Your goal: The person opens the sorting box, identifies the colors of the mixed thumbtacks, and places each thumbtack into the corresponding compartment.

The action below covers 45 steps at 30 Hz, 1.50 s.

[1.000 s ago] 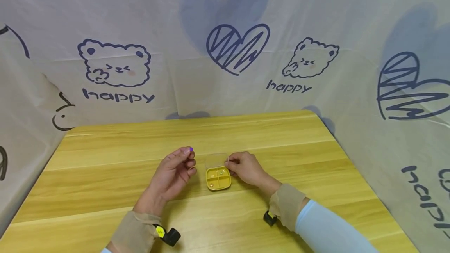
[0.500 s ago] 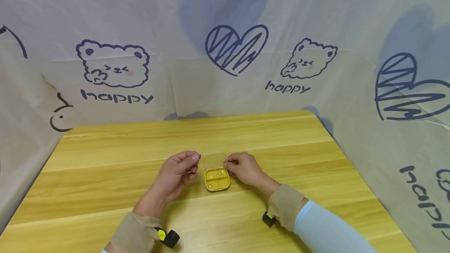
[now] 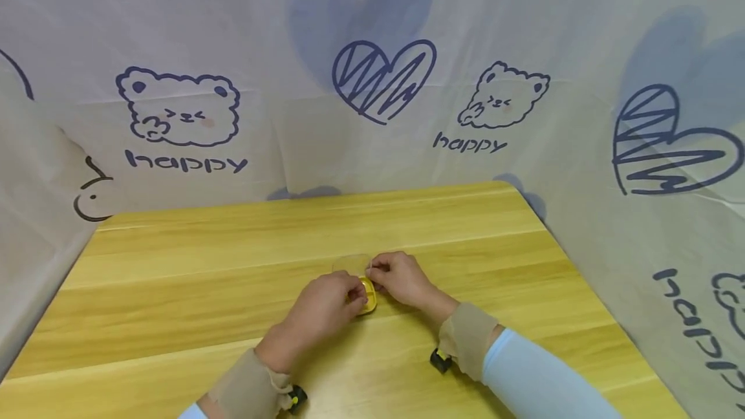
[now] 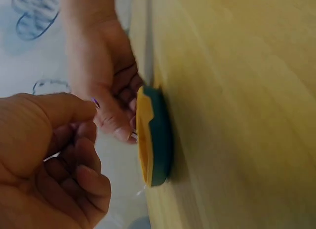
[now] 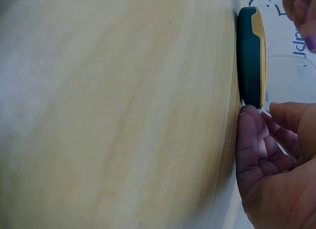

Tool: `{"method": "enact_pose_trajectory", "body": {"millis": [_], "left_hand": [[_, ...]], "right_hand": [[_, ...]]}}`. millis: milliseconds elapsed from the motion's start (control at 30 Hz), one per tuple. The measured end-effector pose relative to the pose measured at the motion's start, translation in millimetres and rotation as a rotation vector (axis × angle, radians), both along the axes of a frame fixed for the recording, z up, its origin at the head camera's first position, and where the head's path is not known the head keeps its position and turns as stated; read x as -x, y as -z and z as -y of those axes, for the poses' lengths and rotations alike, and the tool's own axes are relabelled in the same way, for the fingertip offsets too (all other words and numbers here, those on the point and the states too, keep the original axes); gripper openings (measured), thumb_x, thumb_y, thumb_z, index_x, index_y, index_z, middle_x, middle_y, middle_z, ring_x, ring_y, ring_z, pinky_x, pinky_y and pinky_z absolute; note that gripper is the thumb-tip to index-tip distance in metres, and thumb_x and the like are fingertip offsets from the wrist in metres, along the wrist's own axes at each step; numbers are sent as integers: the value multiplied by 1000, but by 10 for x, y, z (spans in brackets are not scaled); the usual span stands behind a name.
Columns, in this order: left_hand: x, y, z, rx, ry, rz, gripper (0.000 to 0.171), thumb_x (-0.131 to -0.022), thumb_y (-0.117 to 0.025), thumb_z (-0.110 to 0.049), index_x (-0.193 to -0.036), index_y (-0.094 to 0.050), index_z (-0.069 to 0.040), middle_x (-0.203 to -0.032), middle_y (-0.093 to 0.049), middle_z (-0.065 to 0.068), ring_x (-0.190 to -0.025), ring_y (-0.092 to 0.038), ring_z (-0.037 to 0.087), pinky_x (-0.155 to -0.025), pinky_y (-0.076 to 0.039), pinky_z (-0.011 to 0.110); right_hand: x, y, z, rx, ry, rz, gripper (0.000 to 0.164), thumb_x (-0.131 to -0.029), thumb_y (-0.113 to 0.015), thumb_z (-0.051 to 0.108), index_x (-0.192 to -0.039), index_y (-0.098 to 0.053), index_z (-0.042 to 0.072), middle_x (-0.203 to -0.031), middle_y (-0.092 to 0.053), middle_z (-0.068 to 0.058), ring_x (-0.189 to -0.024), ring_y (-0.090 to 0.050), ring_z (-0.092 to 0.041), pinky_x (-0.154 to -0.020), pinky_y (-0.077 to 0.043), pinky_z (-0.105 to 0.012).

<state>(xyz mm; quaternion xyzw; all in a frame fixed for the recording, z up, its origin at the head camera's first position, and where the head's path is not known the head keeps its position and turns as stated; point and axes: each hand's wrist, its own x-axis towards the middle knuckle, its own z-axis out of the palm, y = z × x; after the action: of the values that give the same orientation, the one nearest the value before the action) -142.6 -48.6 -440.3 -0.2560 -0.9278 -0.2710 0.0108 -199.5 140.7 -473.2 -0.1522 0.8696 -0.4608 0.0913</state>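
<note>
A small pill box [image 3: 370,303] with a yellow divided inside and a dark green base [image 4: 161,140] stands on the table, its clear lid [image 3: 348,264] raised at the back. My left hand [image 3: 322,308] is over the box and covers most of its compartments in the head view. Between left thumb and forefinger it pinches a small purple bead [image 4: 95,102], which also shows in the right wrist view. At the box's right back corner my right hand [image 3: 400,279] pinches the edge of the lid, with its fingertips close against the box [image 5: 250,58].
The wood-grain table [image 3: 174,302] extends around the box on every side. Behind it and to both sides hangs a pale cloth [image 3: 279,31] with bear and heart drawings. Each wrist carries a strapped-on camera [image 3: 440,361].
My left hand has moved right with the purple bead, from beside the box to over it, turning palm down. The right hand has stayed at the lid. The head view has shifted slightly.
</note>
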Motion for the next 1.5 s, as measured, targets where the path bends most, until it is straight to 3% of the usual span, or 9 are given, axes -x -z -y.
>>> {"method": "enact_pose_trajectory", "body": {"millis": [200, 467, 733, 900, 1000, 1133, 1267, 1367, 1500], "left_hand": [[26, 67, -91, 124, -23, -120, 10, -90, -66, -23, -80, -68, -21, -76, -55, -7, -63, -49, 8, -58, -47, 28], [31, 168, -151, 226, -40, -242, 15, -89, -64, -19, -74, -63, -18, -68, -47, -5, -52, -41, 9, -44, -39, 27], [31, 218, -180, 202, -42, -278, 19, -88, -64, -18, -69, -59, -20, -67, -45, -6, -53, -42, 9, -44, -41, 29], [17, 168, -122, 163, -36, -198, 10, -89, -63, -17, -80, -67, -18, -72, -51, -6, -59, -46, 9, -52, -45, 29], [-13, 106, -12, 116, -51, -108, 9, -89, -62, -18, -86, -71, -19, -77, -56, -7, -63, -49, 8, -59, -47, 29], [-50, 83, 233, 52, -114, 20, 8, -86, -64, -16, -81, -68, -20, -74, -58, -8, -64, -50, 8, -61, -46, 30], [-57, 76, 472, 27, -183, 129, 5, -83, -69, -16, -84, -65, -19, -76, -58, -5, -65, -50, 11, -61, -45, 32], [-32, 95, 538, 23, -205, 186, 29, -80, -75, -23, -105, -63, -14, -90, -61, 1, -76, -55, 15, -69, -48, 36], [34, 154, 520, -19, -197, 245, 72, -76, -81, -29, -135, -46, -6, -114, -59, 12, -100, -57, 26, -88, -50, 45]], "right_hand": [[30, -7, 22, -24, -2, -7, 14, -96, -60, 21, -88, -71, 16, -77, -69, -10, -69, -64, -21, -58, -52, -27], [38, 16, -10, -39, 19, -5, 14, -95, -61, 22, -88, -71, 17, -74, -68, -7, -66, -61, -15, -58, -51, -26], [32, 13, -14, -24, 20, -26, 14, -95, -62, 20, -89, -72, 13, -74, -68, -5, -64, -61, -15, -56, -50, -26], [26, 21, -13, -31, 9, -21, 14, -95, -61, 21, -89, -72, 13, -75, -69, -7, -64, -61, -15, -56, -50, -26], [29, 40, -7, -29, 11, -23, 12, -94, -63, 19, -90, -72, 13, -77, -69, -5, -65, -61, -13, -57, -51, -26], [45, 60, -5, -20, 13, -45, 11, -90, -64, 15, -96, -71, 10, -81, -70, -2, -67, -63, -12, -59, -53, -27], [43, 39, 1, 66, 49, 55, 20, -89, -59, 10, -106, -70, 5, -84, -69, -8, -70, -65, -18, -62, -57, -32], [43, 15, -18, 216, 100, 192, 25, -91, -54, 7, -111, -67, 0, -88, -68, -16, -70, -65, -22, -66, -58, -37], [63, -53, -42, 376, 137, 310, 30, -96, -53, 17, -109, -66, -7, -87, -66, -18, -66, -63, -20, -70, -58, -42]]}}
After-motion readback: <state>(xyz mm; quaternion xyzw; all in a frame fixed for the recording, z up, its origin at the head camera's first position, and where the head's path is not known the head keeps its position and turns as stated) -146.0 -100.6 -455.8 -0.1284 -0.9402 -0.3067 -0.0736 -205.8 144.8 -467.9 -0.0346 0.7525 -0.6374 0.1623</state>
